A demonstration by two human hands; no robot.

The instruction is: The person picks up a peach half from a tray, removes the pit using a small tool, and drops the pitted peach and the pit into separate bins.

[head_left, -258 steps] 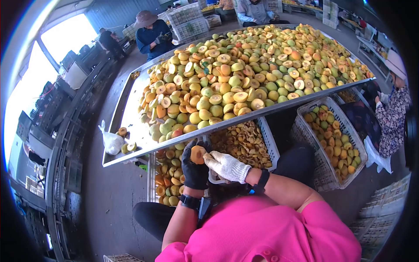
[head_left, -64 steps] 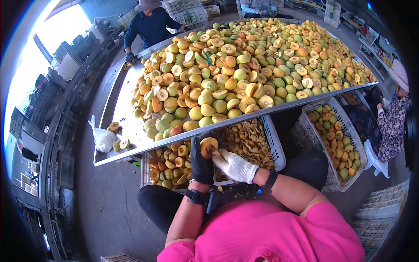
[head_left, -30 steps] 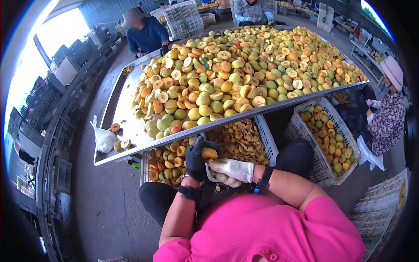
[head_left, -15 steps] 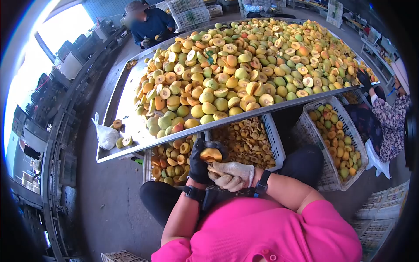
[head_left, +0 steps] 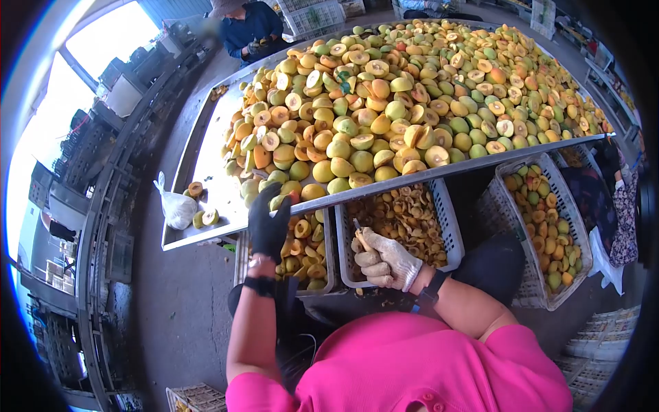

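Observation:
My left hand (head_left: 269,221), in a black glove, reaches up over the front edge of the metal table (head_left: 206,154). Its fingers rest on a reddish-green fruit (head_left: 291,197) at the foot of a big heap of whole and halved yellow-green fruit (head_left: 412,96). My right hand (head_left: 386,259), in a white knit glove, is curled shut over the middle crate (head_left: 449,237), and the dark tip of a small tool (head_left: 356,224) sticks out of the fist. Below my left hand, the left crate (head_left: 330,264) holds pitted fruit halves.
A third crate (head_left: 516,288) of fruit stands at the right, beside a person in a floral sleeve (head_left: 626,220). A knotted white plastic bag (head_left: 177,210) and a few fruit halves lie at the table's left corner. A person in blue (head_left: 252,24) works across the table.
My left hand no longer holds the fruit half; it has moved up and left to the table edge. My right hand has drawn apart from it and stays over the middle crate.

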